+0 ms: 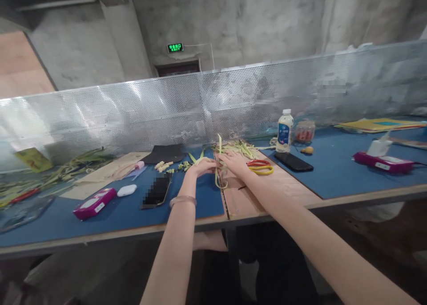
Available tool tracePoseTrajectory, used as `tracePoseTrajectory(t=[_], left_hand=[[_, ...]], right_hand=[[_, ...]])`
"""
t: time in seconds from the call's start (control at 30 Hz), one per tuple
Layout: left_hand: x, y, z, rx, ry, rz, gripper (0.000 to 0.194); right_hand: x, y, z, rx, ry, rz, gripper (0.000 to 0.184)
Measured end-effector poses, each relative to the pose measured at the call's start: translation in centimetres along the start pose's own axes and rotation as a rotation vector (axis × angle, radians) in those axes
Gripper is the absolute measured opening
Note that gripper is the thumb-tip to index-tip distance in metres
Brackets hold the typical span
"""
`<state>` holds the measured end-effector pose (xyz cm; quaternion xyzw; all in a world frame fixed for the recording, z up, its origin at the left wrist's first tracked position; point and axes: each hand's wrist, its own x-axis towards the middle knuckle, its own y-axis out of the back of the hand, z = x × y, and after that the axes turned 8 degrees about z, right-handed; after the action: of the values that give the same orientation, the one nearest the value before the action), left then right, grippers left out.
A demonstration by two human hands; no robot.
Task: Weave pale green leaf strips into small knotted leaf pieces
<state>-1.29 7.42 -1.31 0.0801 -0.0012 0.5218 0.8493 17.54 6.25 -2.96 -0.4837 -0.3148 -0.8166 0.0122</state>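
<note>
My left hand (204, 166), a bracelet on its wrist, curls its fingers around pale green plant strips (219, 180) near the table's middle. Right beside it, my right hand (232, 161) is bent over the same strips, its fingers closed on them. One strip end sticks up above the hands and another loops down below. Exactly how the fingertips grip is partly hidden. Behind the right hand lies a heap of loose strips (243, 149). Red and yellow loops (262, 166) lie just right of my right wrist. Small green woven-looking pieces (184, 166) are left of my left hand.
A phone (156, 191), a white case (127, 190) and a magenta device (95, 203) lie to the left. On the right are a black phone (293, 161), a bottle (284, 133), a jar (304, 131) and another magenta device (383, 163). A perforated metal screen (160, 104) stands behind.
</note>
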Motion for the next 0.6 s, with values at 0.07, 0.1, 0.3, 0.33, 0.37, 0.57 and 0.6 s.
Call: tracePoseTrajectory(t=[0.07, 0.1, 0.3, 0.33, 0.37, 0.57, 0.6], left_hand=[[-0.16, -0.05, -0.04, 0.001, 0.004, -0.007, 0.022], [-0.26, -0.08, -0.06, -0.001, 0.007, -0.01, 0.023], [-0.88, -0.48, 0.13, -0.037, 0.025, -0.022, 0.025], [-0.92, -0.56, 0.22, -0.045, 0.025, -0.016, 0.025], [-0.93, -0.61, 0.31, -0.054, 0.021, -0.007, 0.025], [-0.52, -0.3, 0.35, -0.106, -0.028, 0.123, 0.027], [-0.45, -0.21, 0.3, -0.113, -0.038, 0.148, 0.026]], right_hand=[[0.0, 0.02, -0.05, -0.01, 0.009, -0.002, 0.021], [0.01, 0.03, -0.08, -0.013, 0.012, -0.004, 0.021], [0.09, 0.25, -0.03, 0.014, 0.03, -0.013, 0.021], [0.07, 0.28, 0.07, 0.02, 0.025, -0.009, 0.022], [0.05, 0.3, 0.18, 0.025, 0.013, -0.001, 0.023], [0.02, 0.31, 0.29, 0.057, -0.08, 0.052, 0.029], [0.1, 0.37, 0.07, 0.067, -0.086, 0.055, 0.029]])
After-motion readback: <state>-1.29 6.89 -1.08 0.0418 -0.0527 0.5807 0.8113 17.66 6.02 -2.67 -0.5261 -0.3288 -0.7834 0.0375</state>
